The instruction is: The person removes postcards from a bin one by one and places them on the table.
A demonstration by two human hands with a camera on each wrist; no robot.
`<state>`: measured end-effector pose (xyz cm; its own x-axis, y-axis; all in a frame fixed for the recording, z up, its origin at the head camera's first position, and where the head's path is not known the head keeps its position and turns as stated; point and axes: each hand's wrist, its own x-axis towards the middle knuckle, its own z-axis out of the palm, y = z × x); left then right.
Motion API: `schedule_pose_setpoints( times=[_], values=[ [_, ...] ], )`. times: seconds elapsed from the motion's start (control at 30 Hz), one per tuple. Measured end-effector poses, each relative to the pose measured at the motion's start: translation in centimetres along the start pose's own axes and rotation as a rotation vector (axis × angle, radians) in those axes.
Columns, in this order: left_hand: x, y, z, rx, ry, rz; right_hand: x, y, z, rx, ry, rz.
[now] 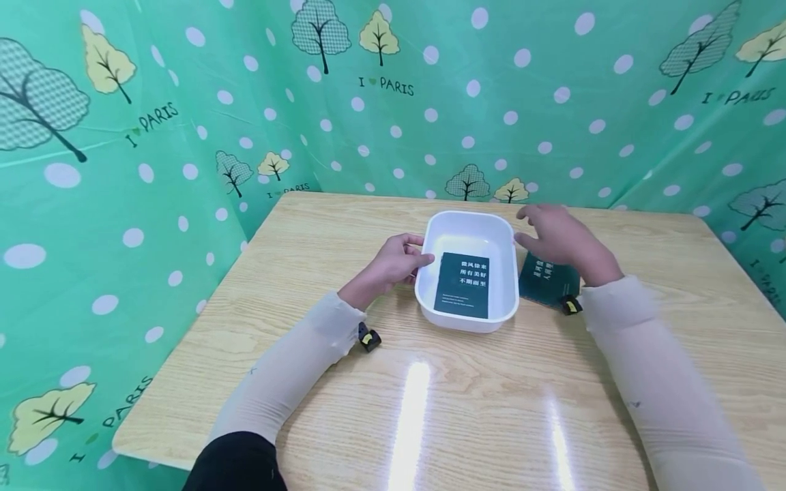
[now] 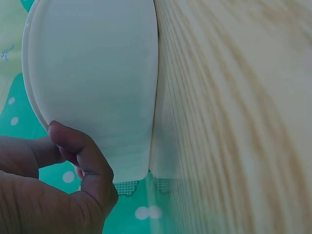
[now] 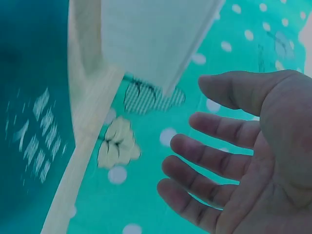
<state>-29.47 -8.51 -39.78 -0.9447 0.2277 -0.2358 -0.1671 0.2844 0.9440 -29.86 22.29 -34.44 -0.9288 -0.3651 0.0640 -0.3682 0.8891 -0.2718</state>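
My left hand (image 1: 396, 261) pinches the white tub (image 1: 469, 228), one green booklet (image 1: 463, 286) inside. My empty right hand (image 1: 559, 235), fingers loosely spread, hangs over a second booklet (image 1: 540, 288) alongside, which a low wrist could drag askew.
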Motion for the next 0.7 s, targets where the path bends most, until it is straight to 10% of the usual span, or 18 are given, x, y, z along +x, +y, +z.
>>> schedule_pose_setpoints(
  times=[0.7],
  values=[
    [0.0, 0.1, 0.1, -0.010, -0.005, -0.010, 4.3, -3.1, 3.9, 0.033, -0.164, -0.144]
  ],
)
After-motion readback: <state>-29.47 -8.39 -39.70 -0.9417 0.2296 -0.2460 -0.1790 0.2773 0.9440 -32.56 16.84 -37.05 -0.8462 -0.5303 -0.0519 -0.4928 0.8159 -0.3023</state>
